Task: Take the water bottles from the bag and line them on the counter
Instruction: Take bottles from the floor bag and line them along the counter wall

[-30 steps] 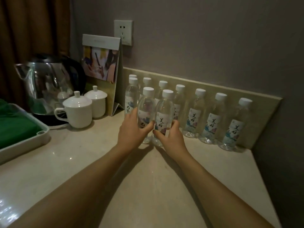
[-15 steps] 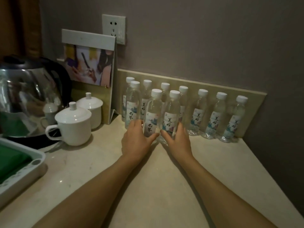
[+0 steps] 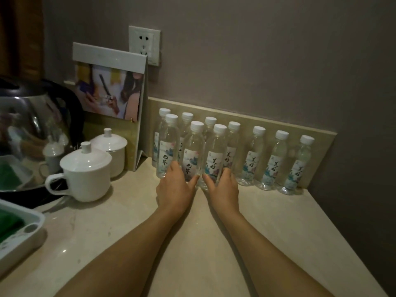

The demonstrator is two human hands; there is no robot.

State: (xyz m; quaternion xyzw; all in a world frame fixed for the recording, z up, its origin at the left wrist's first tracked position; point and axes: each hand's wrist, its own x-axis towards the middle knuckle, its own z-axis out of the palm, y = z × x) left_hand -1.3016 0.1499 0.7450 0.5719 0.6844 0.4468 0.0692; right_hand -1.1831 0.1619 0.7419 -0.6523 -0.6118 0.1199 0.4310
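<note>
Several clear water bottles with white caps stand upright on the beige counter [image 3: 267,228], most in a row along the low backsplash. Two more stand just in front of that row. My left hand [image 3: 174,187] grips the lower part of the front left bottle [image 3: 192,151], thumb on its right side. My right hand [image 3: 224,189] grips the base of the front right bottle [image 3: 215,155]. A third front bottle [image 3: 168,144] stands free just left of my left hand. No bag is in view.
Two white lidded cups [image 3: 85,172] stand left of the bottles. Behind them are a steel kettle [image 3: 27,133] and a standing printed card [image 3: 109,93]. A white tray with green cloth [image 3: 19,236] sits at the left edge. The wall holds a socket [image 3: 144,45].
Both hands with their two bottles have edged slightly toward the back row. The view has shifted a little; the hold is unchanged.
</note>
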